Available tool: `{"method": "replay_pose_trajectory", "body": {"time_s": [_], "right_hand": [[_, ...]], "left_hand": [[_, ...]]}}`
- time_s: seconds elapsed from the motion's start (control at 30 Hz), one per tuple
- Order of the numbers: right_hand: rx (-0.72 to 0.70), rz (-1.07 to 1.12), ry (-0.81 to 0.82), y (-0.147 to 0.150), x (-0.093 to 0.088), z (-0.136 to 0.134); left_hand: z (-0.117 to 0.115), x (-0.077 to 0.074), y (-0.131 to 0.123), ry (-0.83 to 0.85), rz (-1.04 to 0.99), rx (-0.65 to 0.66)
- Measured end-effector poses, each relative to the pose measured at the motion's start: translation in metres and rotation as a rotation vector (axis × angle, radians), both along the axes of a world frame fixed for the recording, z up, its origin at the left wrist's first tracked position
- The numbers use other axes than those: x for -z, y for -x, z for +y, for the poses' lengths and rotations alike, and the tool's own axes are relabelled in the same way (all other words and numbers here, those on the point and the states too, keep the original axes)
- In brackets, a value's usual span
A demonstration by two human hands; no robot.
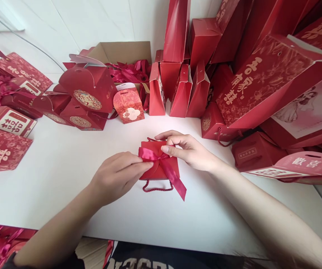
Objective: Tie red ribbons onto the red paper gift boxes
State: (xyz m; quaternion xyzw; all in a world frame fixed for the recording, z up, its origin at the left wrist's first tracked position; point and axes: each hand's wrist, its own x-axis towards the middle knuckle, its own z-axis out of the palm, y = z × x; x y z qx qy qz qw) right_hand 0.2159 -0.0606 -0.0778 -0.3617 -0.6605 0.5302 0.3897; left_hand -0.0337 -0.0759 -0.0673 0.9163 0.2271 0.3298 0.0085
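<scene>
A small red gift box lies on the white table in front of me, with a red cord handle looping out at its near edge. A red satin ribbon is knotted across its top, one tail trailing toward the lower right. My left hand pinches the ribbon's left loop with thumb and fingers closed. My right hand pinches the ribbon at the knot's right side, fingers curled over the box's top edge.
Red gift boxes and bags crowd the table: printed boxes at the left, round-flapped boxes behind, tall bags at the back, large bags at the right. A cardboard carton holds loose red ribbons. More ribbons lie below the table's near left edge.
</scene>
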Motion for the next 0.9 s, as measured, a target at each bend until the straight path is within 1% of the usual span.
{"method": "replay_pose_trajectory", "body": {"time_s": [0.1, 0.17, 0.23, 0.33, 0.4, 0.5, 0.6, 0.77, 0.9], "right_hand": [[-0.004, 0.011, 0.009, 0.001, 0.000, -0.001], [0.000, 0.019, 0.006, 0.001, 0.000, -0.002], [-0.003, 0.029, 0.007, 0.002, 0.001, -0.002], [-0.018, 0.055, 0.006, 0.004, 0.003, -0.002], [-0.018, 0.063, 0.007, 0.005, 0.003, -0.002], [-0.026, 0.023, 0.002, 0.004, 0.001, -0.002], [-0.045, -0.021, -0.015, 0.002, -0.001, -0.002], [-0.034, -0.003, -0.060, 0.002, 0.002, -0.002], [-0.024, 0.002, -0.102, 0.006, 0.004, -0.002]], "left_hand": [[0.001, 0.001, 0.005, -0.145, 0.083, 0.064], [0.001, -0.001, 0.007, -0.181, 0.121, 0.083], [0.000, -0.005, 0.007, -0.180, 0.154, 0.105], [-0.001, -0.010, 0.005, -0.145, 0.180, 0.114], [-0.002, -0.011, 0.004, -0.097, 0.185, 0.093], [-0.004, -0.009, 0.003, 0.023, 0.179, 0.058], [-0.007, -0.004, 0.002, 0.119, 0.139, 0.050], [-0.010, 0.003, -0.001, 0.135, 0.051, 0.057], [-0.010, 0.001, -0.007, 0.145, 0.009, 0.086]]}}
